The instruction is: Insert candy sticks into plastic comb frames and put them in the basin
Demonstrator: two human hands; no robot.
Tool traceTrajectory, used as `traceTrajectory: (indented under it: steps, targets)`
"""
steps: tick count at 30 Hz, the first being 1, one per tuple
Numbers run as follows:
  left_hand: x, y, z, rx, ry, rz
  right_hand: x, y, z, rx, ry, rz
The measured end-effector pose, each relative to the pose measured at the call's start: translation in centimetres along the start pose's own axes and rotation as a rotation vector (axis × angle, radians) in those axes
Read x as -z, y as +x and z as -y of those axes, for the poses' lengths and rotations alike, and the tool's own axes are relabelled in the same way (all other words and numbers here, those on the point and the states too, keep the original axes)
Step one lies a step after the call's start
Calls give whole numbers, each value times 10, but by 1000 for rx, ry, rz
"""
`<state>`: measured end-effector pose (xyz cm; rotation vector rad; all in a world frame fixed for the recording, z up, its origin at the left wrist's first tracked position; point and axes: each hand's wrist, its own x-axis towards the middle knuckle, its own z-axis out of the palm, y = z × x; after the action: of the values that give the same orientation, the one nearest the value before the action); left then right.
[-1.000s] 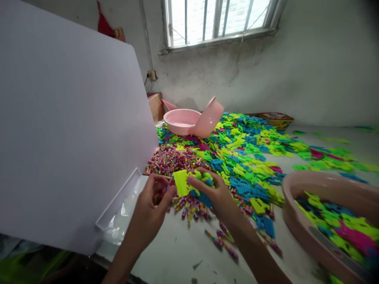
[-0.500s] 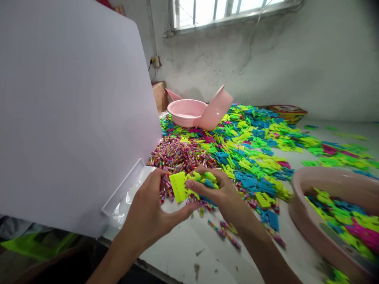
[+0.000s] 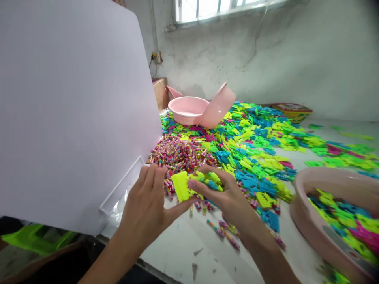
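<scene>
My right hand grips a small bunch of flat plastic pieces, yellow with some blue. Its thumb presses on top, and a broad ribbed yellow end sticks out to the left. My left hand is beside this end, back of the hand toward me. The left thumb stretches right, under the pieces, and sits apart from the fingers; whether it touches them I cannot tell. The left fingertips are partly hidden. Just beyond both hands lies a heap of short, multicoloured patterned sticks.
Yellow, green, blue and pink plastic pieces spread over the white table. A pink tub with similar pieces stands at right. Two pink basins sit at the back. A large white panel rises at left.
My left hand has turned so that more of its back and knuckles show, and has shifted slightly left. The right hand keeps the pieces, nearly in place. The view has tilted slightly.
</scene>
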<state>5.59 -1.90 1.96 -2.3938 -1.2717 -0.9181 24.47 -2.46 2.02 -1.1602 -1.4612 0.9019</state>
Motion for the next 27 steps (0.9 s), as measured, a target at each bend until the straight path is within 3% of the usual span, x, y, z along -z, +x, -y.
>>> traceTrajectory:
  steps: [4, 13, 23, 27]
  targets:
    - [0, 0, 3, -86, 53, -25, 1, -2, -1, -11, 9, -3]
    - [3, -8, 3, -71, 104, -46, -2, -5, -1, -23, -17, -21]
    - [2, -1, 12, -105, -41, -5, -3, -5, -4, -55, 4, 46]
    - [4, -2, 13, -63, -97, 5, -5, -5, 0, 17, -28, 30]
